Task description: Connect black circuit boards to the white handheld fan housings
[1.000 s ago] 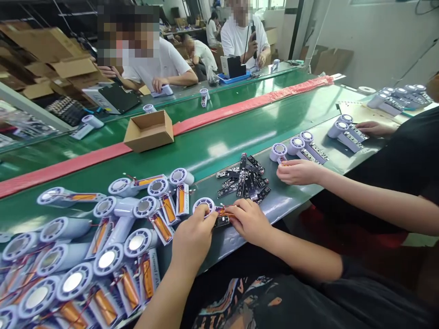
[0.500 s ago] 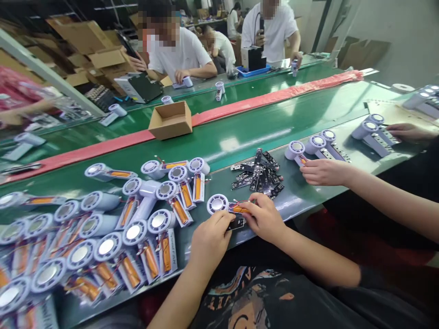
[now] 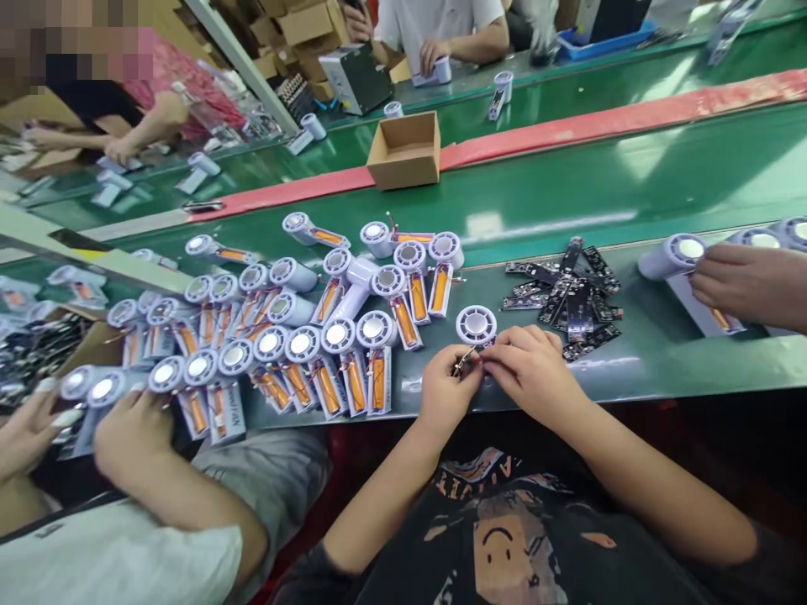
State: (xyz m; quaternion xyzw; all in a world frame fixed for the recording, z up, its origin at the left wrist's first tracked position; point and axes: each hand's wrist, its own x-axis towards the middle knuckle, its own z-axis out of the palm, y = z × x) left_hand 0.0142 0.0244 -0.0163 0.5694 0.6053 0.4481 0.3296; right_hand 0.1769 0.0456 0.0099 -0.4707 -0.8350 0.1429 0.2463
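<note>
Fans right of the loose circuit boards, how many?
3: one fan beside a co-worker's hand, two more fans beyond it at the right edge; others may be cut off.

Two grips show, the left grip (image 3: 446, 391) and the right grip (image 3: 533, 376), with one round lilac-and-white fan head (image 3: 476, 326) just beyond them. Left of the grips lie over twenty lilac-and-white handheld fans (image 3: 301, 343), most with an orange battery. Right of them are one heap of black circuit boards (image 3: 580, 298), too overlapped to count, and three more lilac-and-white fans (image 3: 672, 256). Farther beyond stands one open brown cardboard box (image 3: 403, 149).
</note>
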